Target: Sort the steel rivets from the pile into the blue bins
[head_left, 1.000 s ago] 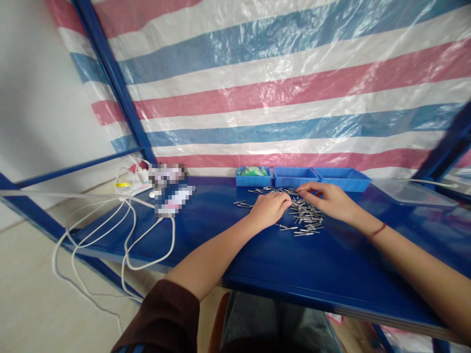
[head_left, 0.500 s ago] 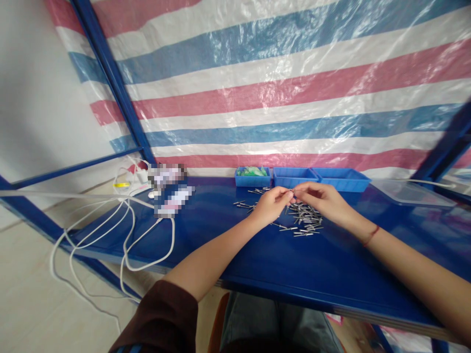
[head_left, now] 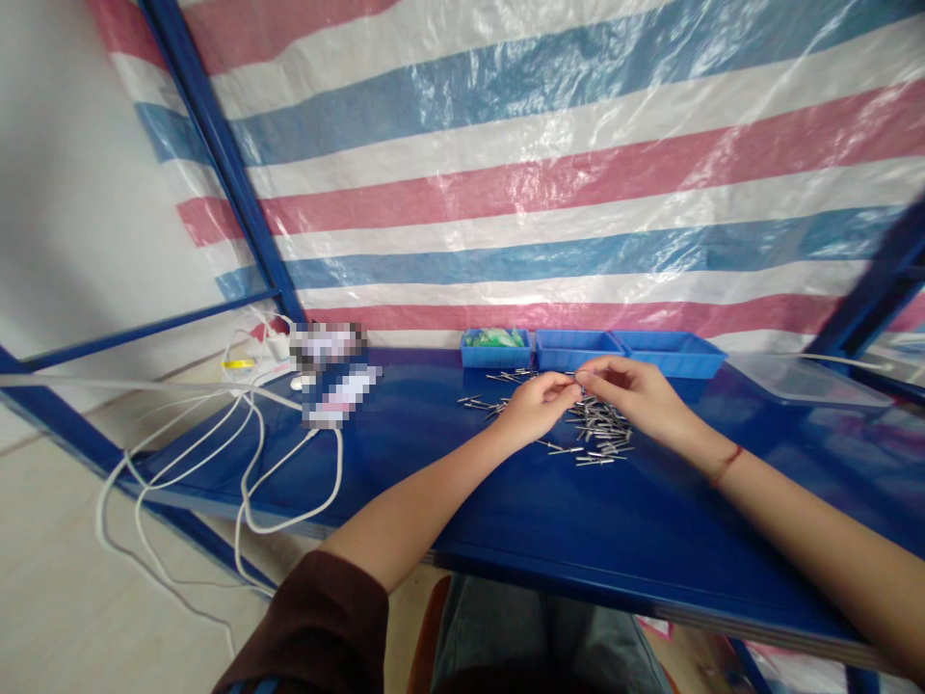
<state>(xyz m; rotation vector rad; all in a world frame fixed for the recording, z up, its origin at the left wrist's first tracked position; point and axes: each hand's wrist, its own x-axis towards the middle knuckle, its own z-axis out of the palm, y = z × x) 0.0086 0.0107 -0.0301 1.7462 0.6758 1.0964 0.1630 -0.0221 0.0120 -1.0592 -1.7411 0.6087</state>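
Observation:
A loose pile of metal blind rivets (head_left: pixel 601 429) lies on the blue table, with more of them scattered to the left. My left hand (head_left: pixel 541 405) hovers over the pile, thumb and fingers pinched together. Opposite it, my right hand (head_left: pixel 627 386) is also closed in a pinch, its fingertips meeting those of the left. Whatever sits between the fingertips is too small and covered to make out. Both hands partly hide the rivets beneath and behind them.
Behind the rivets stand a blue bin (head_left: pixel 495 355) holding green-and-white packaging and two more blue bins, one (head_left: pixel 669 359) at the right. A clear plastic lid (head_left: pixel 809 379) lies farther right. White cables (head_left: pixel 339 472) loop over the left table edge.
My left fingers have shifted slightly and curled, still touching the right fingertips. My right hand has stayed almost in place. The rivets and bins look the same.

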